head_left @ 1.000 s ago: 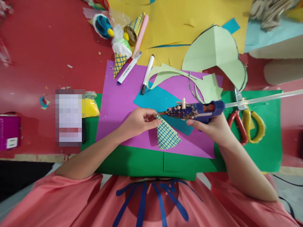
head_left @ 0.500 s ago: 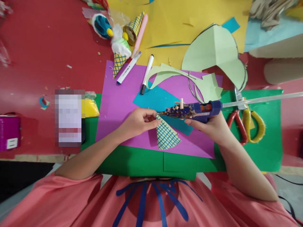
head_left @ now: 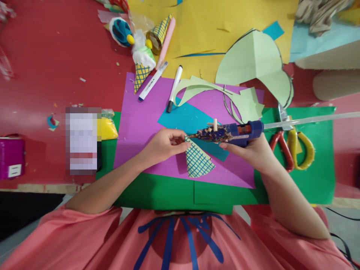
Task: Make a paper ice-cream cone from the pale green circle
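My right hand grips a blue glue gun with a long clear glue stick poking out to the right. Its nozzle points left at the tip of a yellow paper piece with a blue grid pattern. My left hand pinches that tip, fingers closed. The paper lies on a purple sheet over a teal sheet and a green sheet.
Red-and-yellow-handled scissors lie right of the gun. Two markers and pale green paper cut-offs sit above. Paper ice-cream cones stand at the top. A yellow packet and a purple box are at the left.
The glue gun has shifted slightly left and down, bringing its nozzle closer to the tip of the grid paper. My left hand has stayed put.
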{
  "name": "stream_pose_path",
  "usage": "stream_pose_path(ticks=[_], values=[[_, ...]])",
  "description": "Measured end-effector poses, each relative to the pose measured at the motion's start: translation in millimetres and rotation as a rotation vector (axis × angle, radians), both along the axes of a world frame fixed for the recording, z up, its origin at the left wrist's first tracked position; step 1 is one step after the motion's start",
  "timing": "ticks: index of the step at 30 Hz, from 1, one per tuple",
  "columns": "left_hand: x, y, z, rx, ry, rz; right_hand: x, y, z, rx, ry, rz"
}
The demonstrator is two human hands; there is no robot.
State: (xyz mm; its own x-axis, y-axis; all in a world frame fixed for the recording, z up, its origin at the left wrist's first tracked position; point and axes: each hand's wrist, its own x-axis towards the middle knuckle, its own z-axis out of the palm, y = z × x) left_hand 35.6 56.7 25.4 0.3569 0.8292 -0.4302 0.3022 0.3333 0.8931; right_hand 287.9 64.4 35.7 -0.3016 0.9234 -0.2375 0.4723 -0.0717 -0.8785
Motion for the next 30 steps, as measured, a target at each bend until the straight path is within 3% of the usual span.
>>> stream_pose_path(ticks=[30], values=[[-3.4, -0.6, -2.5, 0.044, 0.021, 0.128, 2.3, 0.9, 2.6, 0.008, -0.020, -0.013]])
